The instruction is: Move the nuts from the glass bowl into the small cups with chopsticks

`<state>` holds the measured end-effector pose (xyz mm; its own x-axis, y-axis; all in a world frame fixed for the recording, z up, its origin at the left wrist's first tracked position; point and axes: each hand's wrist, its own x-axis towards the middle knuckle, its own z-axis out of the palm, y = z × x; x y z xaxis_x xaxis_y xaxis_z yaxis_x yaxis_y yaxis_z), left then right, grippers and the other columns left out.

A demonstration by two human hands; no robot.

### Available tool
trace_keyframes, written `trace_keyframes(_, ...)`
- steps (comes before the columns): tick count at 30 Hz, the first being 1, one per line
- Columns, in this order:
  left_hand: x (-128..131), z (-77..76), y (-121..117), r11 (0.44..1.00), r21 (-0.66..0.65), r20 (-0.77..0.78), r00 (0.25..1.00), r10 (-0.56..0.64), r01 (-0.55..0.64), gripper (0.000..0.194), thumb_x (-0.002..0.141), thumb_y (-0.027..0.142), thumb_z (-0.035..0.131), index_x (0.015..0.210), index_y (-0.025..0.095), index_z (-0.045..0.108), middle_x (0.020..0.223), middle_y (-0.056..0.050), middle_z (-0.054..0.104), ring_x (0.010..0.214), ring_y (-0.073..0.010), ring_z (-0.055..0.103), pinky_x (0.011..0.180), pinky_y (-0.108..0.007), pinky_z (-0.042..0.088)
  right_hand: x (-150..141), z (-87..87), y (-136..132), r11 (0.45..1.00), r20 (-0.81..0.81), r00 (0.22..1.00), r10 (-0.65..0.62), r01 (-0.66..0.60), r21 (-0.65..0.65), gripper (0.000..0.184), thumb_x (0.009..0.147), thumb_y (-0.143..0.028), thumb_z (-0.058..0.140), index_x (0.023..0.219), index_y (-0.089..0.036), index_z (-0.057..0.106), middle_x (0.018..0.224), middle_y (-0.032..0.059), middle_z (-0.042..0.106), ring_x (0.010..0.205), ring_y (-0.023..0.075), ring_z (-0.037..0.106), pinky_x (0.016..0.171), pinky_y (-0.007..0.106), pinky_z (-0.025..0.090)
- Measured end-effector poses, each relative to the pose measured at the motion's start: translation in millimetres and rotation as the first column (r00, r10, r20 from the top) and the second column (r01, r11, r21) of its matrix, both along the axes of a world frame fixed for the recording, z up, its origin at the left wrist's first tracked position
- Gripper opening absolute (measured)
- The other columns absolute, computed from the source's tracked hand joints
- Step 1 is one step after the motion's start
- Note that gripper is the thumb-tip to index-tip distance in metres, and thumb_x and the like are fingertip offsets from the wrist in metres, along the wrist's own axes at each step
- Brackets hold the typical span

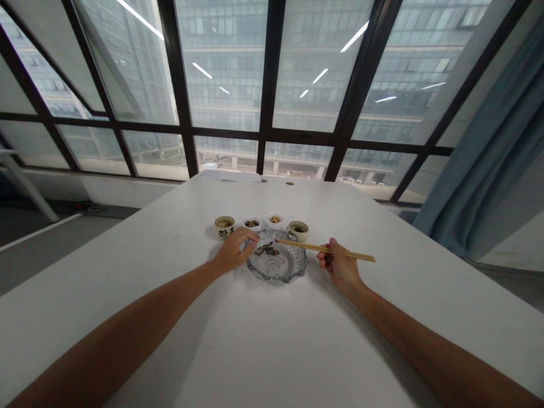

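A clear cut-glass bowl [295, 269] stands on the white table, with several small dark pieces [268, 249] toward its back left. My right hand [343, 271] grips a pair of wooden chopsticks [306, 246], nearly level. Their tips reach over the bowl, close to the dark pieces; whether anything is pinched between them is too small to tell. At the bowl's left rim is my left hand [233, 250], fingers stretched out and thumb apart, holding nothing visible. Behind the bowl are two small white dishes, one with brownish bits [251, 223], one with yellowish bits [275, 219].
A cream cup with dark lettering [224, 228] stands behind my left hand, and a similar cup [298, 230] is at the bowl's back right. Papers [232, 177] and a small round brown object [289, 183] lie at the table's far edge, before windows. A blue curtain [471, 170] hangs right.
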<state>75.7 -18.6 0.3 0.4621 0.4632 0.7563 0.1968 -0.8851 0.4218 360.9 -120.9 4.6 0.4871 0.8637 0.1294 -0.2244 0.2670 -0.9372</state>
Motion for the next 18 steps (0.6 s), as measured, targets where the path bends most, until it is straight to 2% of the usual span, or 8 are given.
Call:
trace_keyframes(8,-0.8,2.7,-0.6,1.0,-0.02,-0.024,1.0,0.004,-0.004,0.02,0.096,0.033,0.052,0.089,0.022,0.067,0.1,-0.009,0.076,0.099,-0.0235,0.069,0.094,-0.044,0.053,2.6,-0.7,0.3,1.0,0.042,0.999,0.014,-0.014,0.011,0.055,0.063,-0.069,0.083,0.07,-0.018,0.065,0.053,0.0036,0.065,0.039,0.0137,0.055,0.034,0.024,0.045)
trace_keyframes(15,-0.6,1.1,-1.7,1.0,0.027,-0.002,1.0,-0.003,0.003,0.018,0.096,0.029,0.052,0.089,0.021,0.066,0.098,-0.009,0.076,0.097,-0.0225,0.069,0.092,-0.042,0.054,1.6,-1.1,-0.8,1.0,0.031,0.999,0.023,-0.023,0.007,0.058,0.061,-0.07,0.085,0.071,-0.017,0.065,0.053,0.0031,0.064,0.039,0.0123,0.055,0.035,0.022,0.044)
trace_keyframes(18,-1.4,3.7,1.1,1.0,0.005,-0.025,0.999,0.023,-0.022,0.016,0.093,0.03,0.055,0.09,0.021,0.067,0.098,-0.008,0.076,0.097,-0.0229,0.069,0.092,-0.041,0.054,1.2,4.0,-0.9,0.998,0.052,0.999,-0.013,0.01,0.055,0.059,0.063,-0.072,0.083,0.07,-0.017,0.064,0.053,0.003,0.064,0.039,0.0125,0.054,0.035,0.023,0.044)
